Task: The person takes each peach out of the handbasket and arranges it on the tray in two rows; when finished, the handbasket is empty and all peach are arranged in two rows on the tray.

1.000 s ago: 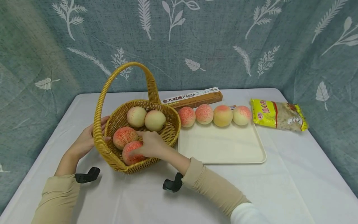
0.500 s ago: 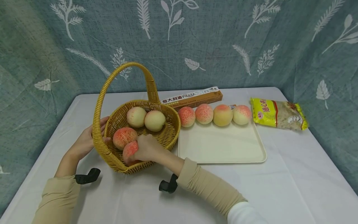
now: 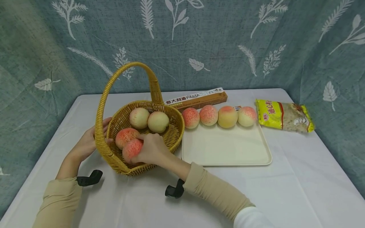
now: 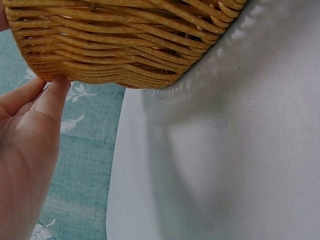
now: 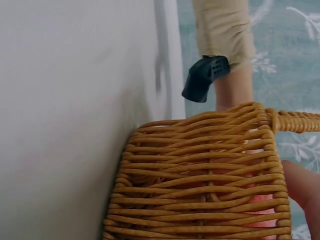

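My left hand (image 3: 86,142) grips the left rim of a woven wicker basket (image 3: 115,163) with a tall arched handle. In the left wrist view its thumb and fingertips (image 4: 59,87) meet the wicker edge. Inside the basket, my right hand (image 3: 154,149) holds a red-speckled peach (image 3: 132,151) near the front, thumb and fingers about its right side. Against that one sits another red-speckled peach (image 3: 125,136). Two pale peaches (image 3: 139,117) lie further back. In the right wrist view the basket wall hides most of the right hand.
A cream tray (image 3: 225,148) stands right of the basket, with several peaches (image 3: 209,115) in a row along its back edge. Behind are a pasta box (image 3: 199,99) and, further right, a yellow bag of pasta (image 3: 285,116). A patterned curtain (image 3: 222,47) hangs behind the table.
My right hand has closed round the front peach and raised it slightly, toward the other speckled one. The left hand and the basket stay in place.
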`<move>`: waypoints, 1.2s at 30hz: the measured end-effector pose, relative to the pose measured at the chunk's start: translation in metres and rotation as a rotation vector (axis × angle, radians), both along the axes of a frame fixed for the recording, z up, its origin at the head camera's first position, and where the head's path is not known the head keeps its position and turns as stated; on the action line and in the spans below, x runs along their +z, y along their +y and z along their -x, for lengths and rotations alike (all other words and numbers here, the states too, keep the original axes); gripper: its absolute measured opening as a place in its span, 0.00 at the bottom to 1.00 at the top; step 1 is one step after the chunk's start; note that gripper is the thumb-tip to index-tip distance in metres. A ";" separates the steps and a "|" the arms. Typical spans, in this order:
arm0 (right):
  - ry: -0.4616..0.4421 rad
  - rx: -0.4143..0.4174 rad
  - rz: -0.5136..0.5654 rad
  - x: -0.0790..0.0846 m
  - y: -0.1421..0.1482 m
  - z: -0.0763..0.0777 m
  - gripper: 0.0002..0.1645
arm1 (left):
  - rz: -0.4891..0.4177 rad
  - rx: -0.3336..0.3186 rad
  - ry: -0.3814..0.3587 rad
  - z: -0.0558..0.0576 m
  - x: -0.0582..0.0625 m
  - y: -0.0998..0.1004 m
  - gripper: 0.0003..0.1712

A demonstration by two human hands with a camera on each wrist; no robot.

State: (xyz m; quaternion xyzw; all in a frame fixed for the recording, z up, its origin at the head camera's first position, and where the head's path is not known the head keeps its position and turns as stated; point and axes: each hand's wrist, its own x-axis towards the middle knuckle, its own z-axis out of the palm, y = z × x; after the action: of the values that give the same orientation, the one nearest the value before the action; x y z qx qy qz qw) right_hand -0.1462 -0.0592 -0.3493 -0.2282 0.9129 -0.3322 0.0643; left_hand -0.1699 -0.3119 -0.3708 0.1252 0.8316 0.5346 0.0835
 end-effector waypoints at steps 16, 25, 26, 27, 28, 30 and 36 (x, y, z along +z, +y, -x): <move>0.091 -0.075 0.369 0.008 0.016 -0.005 0.41 | -0.025 -0.013 0.006 0.002 0.000 0.001 0.45; 0.122 -0.099 0.490 0.010 0.029 0.000 0.43 | -0.017 0.000 -0.008 0.000 0.001 0.000 0.46; 0.129 -0.101 0.500 0.010 0.031 0.001 0.43 | -0.014 0.001 -0.009 0.000 0.000 0.000 0.46; 0.136 -0.103 0.512 0.010 0.033 0.001 0.43 | -0.012 0.001 -0.008 0.000 0.000 0.000 0.46; 0.142 -0.107 0.523 0.010 0.035 0.002 0.43 | -0.012 0.000 -0.006 -0.001 0.000 0.000 0.46; 0.136 -0.108 0.551 0.011 0.040 0.003 0.42 | -0.010 0.000 0.002 -0.001 0.000 0.000 0.46; 0.084 -0.142 0.588 0.013 0.057 0.004 0.44 | -0.010 0.001 0.000 -0.001 0.001 0.000 0.46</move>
State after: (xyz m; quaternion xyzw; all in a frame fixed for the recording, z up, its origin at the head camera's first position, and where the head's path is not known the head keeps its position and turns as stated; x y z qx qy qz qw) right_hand -0.1507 -0.0023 -0.3368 -0.1863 0.7932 -0.5761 -0.0655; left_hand -0.1688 -0.3116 -0.3702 0.1251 0.8291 0.5386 0.0826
